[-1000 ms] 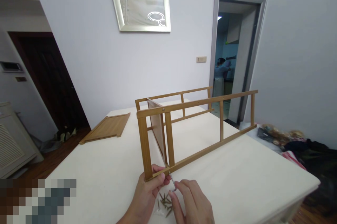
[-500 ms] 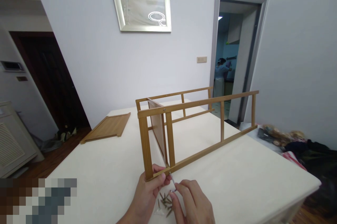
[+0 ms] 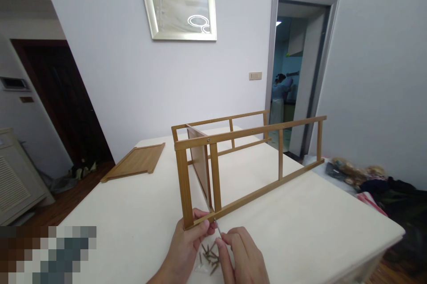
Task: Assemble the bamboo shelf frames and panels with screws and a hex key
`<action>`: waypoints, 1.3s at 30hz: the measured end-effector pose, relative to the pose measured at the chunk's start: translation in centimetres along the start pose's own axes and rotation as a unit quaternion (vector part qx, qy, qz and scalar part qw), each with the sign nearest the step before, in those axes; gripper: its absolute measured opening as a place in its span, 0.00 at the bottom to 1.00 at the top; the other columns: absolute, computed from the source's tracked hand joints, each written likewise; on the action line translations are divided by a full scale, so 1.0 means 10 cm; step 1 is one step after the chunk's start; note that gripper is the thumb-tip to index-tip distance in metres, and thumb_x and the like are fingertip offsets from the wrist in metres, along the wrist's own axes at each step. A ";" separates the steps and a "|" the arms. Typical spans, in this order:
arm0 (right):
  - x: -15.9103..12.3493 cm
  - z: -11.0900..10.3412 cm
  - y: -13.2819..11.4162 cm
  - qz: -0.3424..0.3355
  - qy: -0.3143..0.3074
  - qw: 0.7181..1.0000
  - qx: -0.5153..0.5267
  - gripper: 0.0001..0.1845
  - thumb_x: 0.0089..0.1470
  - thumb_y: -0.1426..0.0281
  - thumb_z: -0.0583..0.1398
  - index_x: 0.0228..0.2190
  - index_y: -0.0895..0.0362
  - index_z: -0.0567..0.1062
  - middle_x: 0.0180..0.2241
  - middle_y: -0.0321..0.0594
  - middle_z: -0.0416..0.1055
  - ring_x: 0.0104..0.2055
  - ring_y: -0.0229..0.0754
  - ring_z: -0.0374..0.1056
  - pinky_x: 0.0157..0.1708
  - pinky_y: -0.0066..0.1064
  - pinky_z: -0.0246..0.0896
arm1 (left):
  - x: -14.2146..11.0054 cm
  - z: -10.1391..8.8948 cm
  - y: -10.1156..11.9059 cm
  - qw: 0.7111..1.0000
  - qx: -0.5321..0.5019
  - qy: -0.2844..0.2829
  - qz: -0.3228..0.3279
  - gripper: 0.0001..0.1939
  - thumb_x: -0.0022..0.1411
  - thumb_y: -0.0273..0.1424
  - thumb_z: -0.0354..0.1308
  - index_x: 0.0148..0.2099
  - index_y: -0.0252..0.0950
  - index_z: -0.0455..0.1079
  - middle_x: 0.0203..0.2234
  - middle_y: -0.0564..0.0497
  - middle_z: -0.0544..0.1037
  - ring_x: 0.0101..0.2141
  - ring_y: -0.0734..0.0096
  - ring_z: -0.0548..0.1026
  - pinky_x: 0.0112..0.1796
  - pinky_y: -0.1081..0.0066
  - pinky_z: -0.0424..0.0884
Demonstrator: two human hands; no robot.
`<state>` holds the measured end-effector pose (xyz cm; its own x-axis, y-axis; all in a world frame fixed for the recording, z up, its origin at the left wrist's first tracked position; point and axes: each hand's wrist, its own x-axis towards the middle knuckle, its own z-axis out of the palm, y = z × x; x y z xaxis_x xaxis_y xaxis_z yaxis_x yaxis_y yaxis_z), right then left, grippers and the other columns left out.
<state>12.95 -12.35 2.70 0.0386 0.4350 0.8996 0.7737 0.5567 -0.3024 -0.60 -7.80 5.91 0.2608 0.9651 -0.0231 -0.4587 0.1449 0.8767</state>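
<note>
A wooden shelf frame (image 3: 248, 195) lies on its side on the white table, its two ladder-like sides joined by a wooden panel (image 3: 199, 159). My left hand (image 3: 188, 239) grips the lower near rail close to its left end, thumb in front and fingers behind. Between the thumb and fingers of my right hand (image 3: 242, 250) is a hex key (image 3: 218, 228), whose tip meets the rail just beside my left fingertips. Below the rail, several screws (image 3: 210, 257) lie on a small clear plastic bag, partly hidden by my right hand.
Another slatted wooden panel (image 3: 135, 162) rests flat on the table (image 3: 133, 221) at the left. Clothes and bags (image 3: 383, 195) are piled beyond the right edge. A person (image 3: 280, 92) stands in the room past the doorway.
My right fingers have turned the hex key a little, so its short bent end no longer shows. My left hand stays on the rail.
</note>
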 end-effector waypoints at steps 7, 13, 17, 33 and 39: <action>0.01 0.07 0.03 0.028 0.026 0.999 0.013 0.14 0.65 0.70 0.50 0.27 0.54 0.65 0.23 0.35 0.64 0.24 0.37 0.63 0.22 0.27 0.57 | 0.00 -0.01 0.00 1.000 -0.004 0.005 -0.009 0.10 0.49 0.31 0.70 0.33 0.33 0.74 0.28 0.49 0.79 0.33 0.66 0.76 0.40 0.67 0.69; 0.02 0.03 0.06 0.143 -0.029 0.986 0.076 0.17 0.65 0.64 0.51 0.24 0.53 0.64 0.19 0.32 0.63 0.20 0.35 0.61 0.19 0.24 0.54 | 0.00 0.01 0.02 1.000 -0.010 0.012 -0.013 0.10 0.49 0.31 0.71 0.33 0.34 0.74 0.28 0.49 0.78 0.33 0.66 0.76 0.40 0.67 0.70; 0.05 -0.04 0.01 0.215 -0.065 0.968 0.112 0.19 0.65 0.60 0.51 0.23 0.54 0.64 0.18 0.30 0.62 0.19 0.34 0.57 0.19 0.24 0.53 | 0.01 0.00 0.00 1.000 -0.008 0.009 -0.015 0.10 0.50 0.31 0.70 0.34 0.34 0.74 0.28 0.50 0.78 0.34 0.67 0.77 0.41 0.67 0.70; 0.02 -0.01 0.04 0.042 -0.022 0.999 0.020 0.14 0.64 0.71 0.51 0.25 0.53 0.62 0.22 0.34 0.64 0.24 0.37 0.63 0.22 0.27 0.53 | 0.03 -0.04 -0.03 1.000 -0.009 0.012 -0.017 0.10 0.51 0.31 0.69 0.35 0.34 0.74 0.29 0.49 0.78 0.34 0.66 0.77 0.41 0.66 0.71; 0.05 -0.03 0.02 -0.001 -0.027 1.000 0.010 0.11 0.62 0.77 0.51 0.28 0.54 0.64 0.24 0.36 0.64 0.26 0.38 0.63 0.25 0.27 0.56 | 0.01 -0.01 0.00 0.999 -0.018 0.019 -0.022 0.11 0.48 0.31 0.71 0.34 0.33 0.75 0.28 0.49 0.78 0.33 0.66 0.77 0.39 0.67 0.71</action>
<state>13.26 -12.19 3.22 0.0023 0.4718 0.8817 0.7605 0.5717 -0.3079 -0.66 -7.70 5.89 0.2494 0.9650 -0.0806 -0.4777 0.1950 0.8566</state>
